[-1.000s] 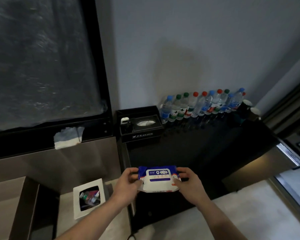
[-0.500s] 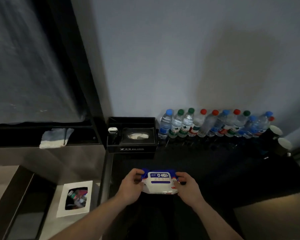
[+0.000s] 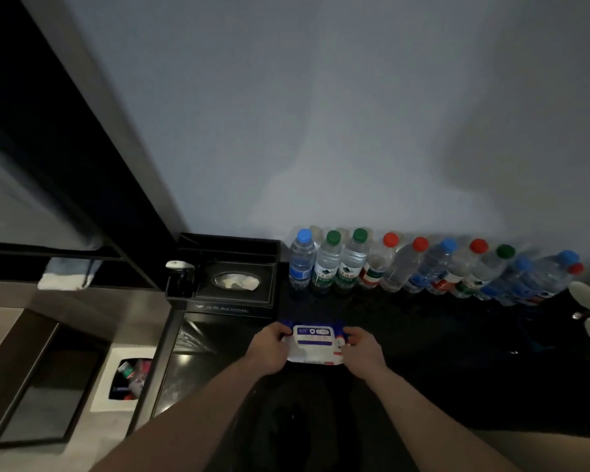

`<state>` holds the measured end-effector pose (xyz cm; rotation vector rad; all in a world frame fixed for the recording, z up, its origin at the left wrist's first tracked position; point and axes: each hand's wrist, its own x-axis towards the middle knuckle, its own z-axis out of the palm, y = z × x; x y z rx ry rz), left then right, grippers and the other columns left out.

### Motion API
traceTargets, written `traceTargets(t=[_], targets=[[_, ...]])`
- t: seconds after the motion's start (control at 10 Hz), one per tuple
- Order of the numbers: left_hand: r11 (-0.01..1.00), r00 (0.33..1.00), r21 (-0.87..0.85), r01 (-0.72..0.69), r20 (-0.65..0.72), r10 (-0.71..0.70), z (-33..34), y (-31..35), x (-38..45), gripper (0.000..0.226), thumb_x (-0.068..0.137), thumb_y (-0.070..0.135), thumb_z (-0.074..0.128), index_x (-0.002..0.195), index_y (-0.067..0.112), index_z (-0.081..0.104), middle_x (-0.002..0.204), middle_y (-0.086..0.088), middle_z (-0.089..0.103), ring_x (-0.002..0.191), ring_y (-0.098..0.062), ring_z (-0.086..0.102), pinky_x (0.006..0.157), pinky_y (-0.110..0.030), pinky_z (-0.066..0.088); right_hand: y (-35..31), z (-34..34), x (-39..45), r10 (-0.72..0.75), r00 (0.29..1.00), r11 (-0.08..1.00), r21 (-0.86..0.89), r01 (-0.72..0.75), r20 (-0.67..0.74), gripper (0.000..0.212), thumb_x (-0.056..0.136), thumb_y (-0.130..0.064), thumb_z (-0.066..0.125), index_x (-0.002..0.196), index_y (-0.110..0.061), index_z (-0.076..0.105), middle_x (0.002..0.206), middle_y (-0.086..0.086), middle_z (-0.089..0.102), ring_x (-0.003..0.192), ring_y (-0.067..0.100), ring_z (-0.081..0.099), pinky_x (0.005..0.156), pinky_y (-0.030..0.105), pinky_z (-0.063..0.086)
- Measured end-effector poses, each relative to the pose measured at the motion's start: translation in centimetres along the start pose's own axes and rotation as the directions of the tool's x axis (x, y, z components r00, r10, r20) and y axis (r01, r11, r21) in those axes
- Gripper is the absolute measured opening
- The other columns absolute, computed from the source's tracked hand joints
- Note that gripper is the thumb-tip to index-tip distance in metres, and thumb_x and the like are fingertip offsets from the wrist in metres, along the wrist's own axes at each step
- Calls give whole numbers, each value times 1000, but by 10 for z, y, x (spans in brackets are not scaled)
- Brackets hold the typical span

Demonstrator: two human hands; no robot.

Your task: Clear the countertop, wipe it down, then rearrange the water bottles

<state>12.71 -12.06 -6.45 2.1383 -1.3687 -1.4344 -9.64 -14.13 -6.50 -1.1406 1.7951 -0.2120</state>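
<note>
Dim light falls on a black countertop [image 3: 423, 352] set against a pale wall. Just above its near edge hangs a pack of wipes [image 3: 315, 345], held at both ends: the left hand [image 3: 269, 349] pinches its left side, the right hand [image 3: 363, 349] its right, fingers curled round it. I'd guess it's light, soft and a bit slick; the ends give the surest hold. Behind stands a row of water bottles [image 3: 423, 267] along the wall, light plastic that would tip easily. Left of them sits a tissue box [image 3: 235, 281]; cups [image 3: 586, 294] stand at the right, and a bin [image 3: 130, 379] is sunk in the lower ledge.
</note>
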Motion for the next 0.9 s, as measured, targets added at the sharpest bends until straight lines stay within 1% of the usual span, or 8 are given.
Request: traceTargets(t=[0.1,0.2,0.3,0.4,0.5,0.7,0.8,0.9], targets=[[999,1000,38,-16,-18,17,-1,26,21,38,100,17,51,138,21,57,132,-6,61,114,-24,62,84,-26,49,-10,-8,30,12,1000,1000,20,-12,-13,58,94,-5,62,149,-18,52,145,10,58,129,25,59,107,36,50],[998,999,40,-42,-28,43,-2,35,38,45,97,12,54,142,20,53,136,-4,56,126,-26,57,102,-31,48,-20,-8,50,27,1000,997,67,-27,1,66,93,-5,64,155,-20,45,154,8,50,138,26,51,115,36,43],[992,999,119,-45,-4,45,6,23,38,54,95,10,58,147,19,48,153,-3,42,143,-26,43,118,-33,37,-18,-2,56,24,998,997,76,-28,53,63,97,-8,60,156,-24,44,157,6,47,140,25,49,117,37,41],[983,997,177,-41,64,30,18,3,32,67,90,12,60,154,21,40,166,-1,24,150,-20,32,124,-33,29,-4,9,56,1,995,1000,29,-4,104,61,98,-5,57,154,-26,47,155,5,45,137,25,50,115,33,42],[979,992,200,-44,123,19,24,-6,33,74,90,13,58,159,20,32,170,2,11,153,-17,25,124,-27,25,6,19,56,-6,991,1000,30,2,135,65,94,0,59,153,-27,48,161,1,36,139,22,48,116,31,43],[984,998,176,-17,67,6,17,14,44,73,93,9,56,160,13,28,170,-5,9,155,-22,21,122,-24,21,-11,19,68,-19,980,999,40,11,197,65,96,-4,61,155,-26,46,166,-2,31,148,21,40,122,38,37],[985,998,162,-52,38,47,11,25,41,73,94,6,54,161,11,25,171,-6,6,155,-22,19,123,-22,20,-19,15,69,-56,973,998,27,51,225,65,96,-11,67,156,-22,45,166,1,33,149,22,38,123,34,32],[989,998,135,-61,15,59,10,28,26,74,94,2,51,162,12,22,171,-4,5,156,-18,14,114,-12,12,-21,14,58,-62,965,998,30,57,253,66,96,-13,67,156,-23,42,168,2,29,152,21,32,124,30,28]])
